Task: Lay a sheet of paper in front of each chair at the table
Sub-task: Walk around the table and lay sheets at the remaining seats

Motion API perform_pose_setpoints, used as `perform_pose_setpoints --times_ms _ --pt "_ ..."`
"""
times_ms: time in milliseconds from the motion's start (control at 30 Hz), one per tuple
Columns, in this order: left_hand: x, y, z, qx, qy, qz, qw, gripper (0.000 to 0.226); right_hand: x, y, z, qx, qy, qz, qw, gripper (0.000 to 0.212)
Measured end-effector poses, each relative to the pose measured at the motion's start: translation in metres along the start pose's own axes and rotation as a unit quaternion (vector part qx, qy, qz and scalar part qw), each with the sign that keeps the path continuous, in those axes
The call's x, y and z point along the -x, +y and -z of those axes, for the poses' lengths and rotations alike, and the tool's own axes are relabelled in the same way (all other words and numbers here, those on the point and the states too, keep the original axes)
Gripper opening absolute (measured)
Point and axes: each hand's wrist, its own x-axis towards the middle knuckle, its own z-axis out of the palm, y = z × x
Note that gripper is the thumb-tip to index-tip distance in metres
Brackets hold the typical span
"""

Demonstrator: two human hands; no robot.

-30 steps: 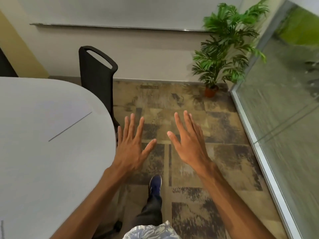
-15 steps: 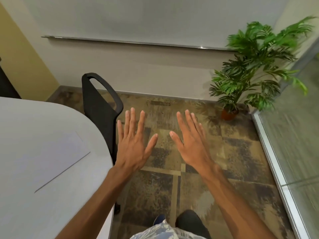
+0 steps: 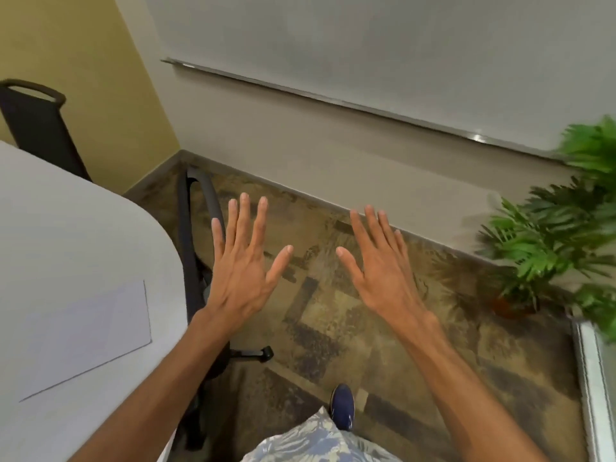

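A white sheet of paper (image 3: 90,335) lies flat on the white table (image 3: 60,235), near its rounded right edge. A black chair (image 3: 190,248) is tucked against that edge, just right of the sheet. My left hand (image 3: 241,268) hovers over the chair's back with fingers spread and nothing in it. My right hand (image 3: 383,271) is held out over the carpet, also spread and empty. A second black chair (image 3: 36,125) stands at the table's far side, upper left.
A potted green plant (image 3: 546,248) stands at the right by a glass wall (image 3: 596,378). A whiteboard ledge (image 3: 333,101) runs along the far wall. Patterned carpet (image 3: 333,321) lies between table and wall. My blue shoe (image 3: 342,406) shows below.
The view has swung left and moved forward along the table. The sheet and near chair now sit lower and closer, and the plant has slid to the right edge. Both hands stay spread and empty.
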Motion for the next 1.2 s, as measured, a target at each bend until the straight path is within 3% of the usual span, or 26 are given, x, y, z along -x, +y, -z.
perform_pose_setpoints --times_ms 233,600,833,1200 --pt "-0.075 -0.011 -0.017 -0.035 0.011 0.102 0.994 0.081 -0.127 0.022 -0.005 -0.007 -0.044 0.087 0.995 0.067" --pt "-0.191 -0.091 -0.035 -0.078 0.023 0.230 0.970 0.081 -0.330 -0.010 -0.068 -0.034 -0.081 0.215 0.973 0.067" --pt "-0.272 -0.168 -0.041 -0.086 0.063 0.322 0.941 0.082 -0.469 -0.066 -0.122 -0.069 -0.116 0.274 0.952 0.068" --pt "-0.322 -0.264 -0.023 -0.119 0.094 0.476 0.866 0.085 -0.589 -0.194 -0.187 -0.076 -0.202 0.409 0.887 0.069"
